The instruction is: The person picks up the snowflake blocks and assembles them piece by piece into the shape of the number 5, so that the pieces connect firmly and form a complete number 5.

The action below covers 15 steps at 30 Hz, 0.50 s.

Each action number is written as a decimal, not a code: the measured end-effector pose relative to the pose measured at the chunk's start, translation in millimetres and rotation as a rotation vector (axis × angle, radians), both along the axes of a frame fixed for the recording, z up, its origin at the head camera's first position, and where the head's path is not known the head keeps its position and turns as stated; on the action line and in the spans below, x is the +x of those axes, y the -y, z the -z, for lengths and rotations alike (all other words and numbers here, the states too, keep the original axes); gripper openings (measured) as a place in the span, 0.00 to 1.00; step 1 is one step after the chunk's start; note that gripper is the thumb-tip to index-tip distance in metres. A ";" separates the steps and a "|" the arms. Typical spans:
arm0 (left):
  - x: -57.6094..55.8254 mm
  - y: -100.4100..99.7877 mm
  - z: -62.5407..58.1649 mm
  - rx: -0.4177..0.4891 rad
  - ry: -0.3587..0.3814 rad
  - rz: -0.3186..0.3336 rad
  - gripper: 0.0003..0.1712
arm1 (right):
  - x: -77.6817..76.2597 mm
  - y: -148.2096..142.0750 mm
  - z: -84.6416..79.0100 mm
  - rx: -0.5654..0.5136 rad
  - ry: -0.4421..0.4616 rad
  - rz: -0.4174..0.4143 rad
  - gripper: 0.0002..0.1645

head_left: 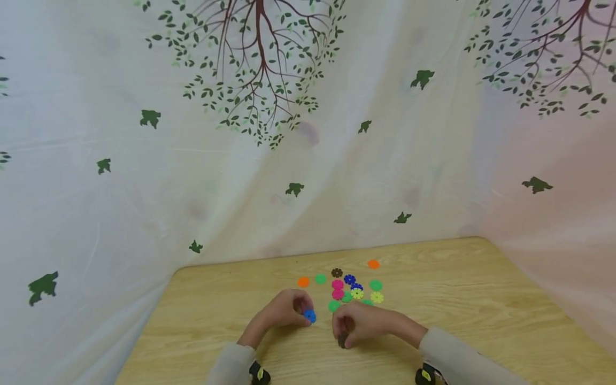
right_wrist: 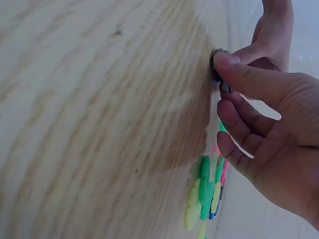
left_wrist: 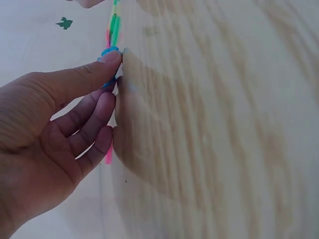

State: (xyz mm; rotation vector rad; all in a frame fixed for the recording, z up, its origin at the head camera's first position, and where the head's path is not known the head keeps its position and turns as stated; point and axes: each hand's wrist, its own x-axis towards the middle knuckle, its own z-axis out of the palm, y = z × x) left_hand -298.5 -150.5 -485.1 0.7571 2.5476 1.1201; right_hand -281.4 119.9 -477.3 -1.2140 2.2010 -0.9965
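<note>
My left hand (head_left: pixel 287 309) pinches a light-blue notched plastic disc (head_left: pixel 310 316) between thumb and fingertips, low over the table. In the left wrist view the thumb covers much of this blue disc (left_wrist: pixel 105 52), and the other fingers curl loosely below. To the right, my right hand (head_left: pixel 366 323) pinches a dark notched disc (head_left: pixel 343 339), tilted up on its edge. The right wrist view shows the thumb over the dark disc (right_wrist: pixel 215 65), with the left hand (right_wrist: pixel 275 42) just beyond. The two held discs are apart.
Behind the hands, several loose discs lie on the wooden table (head_left: pixel 216 321): a brown one (head_left: pixel 337 272), pink ones (head_left: pixel 338 285), dark-blue ones (head_left: pixel 349 279), yellow ones (head_left: pixel 377 297), green ones (head_left: pixel 375 285) and orange ones (head_left: pixel 373 264). A printed cloth (head_left: pixel 240 203) hangs behind the table.
</note>
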 end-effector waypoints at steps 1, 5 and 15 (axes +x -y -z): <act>0.2 0.0 0.0 0.003 0.000 -0.002 0.12 | -0.8 0.0 -0.3 -0.011 0.028 0.011 0.12; -0.9 -0.2 -0.4 0.023 -0.026 -0.009 0.09 | -7.7 -0.8 -1.1 -0.045 0.020 0.048 0.10; -5.1 -2.3 -5.1 0.161 -0.058 -0.079 0.14 | -29.9 -11.3 -10.1 -0.149 -0.081 0.202 0.07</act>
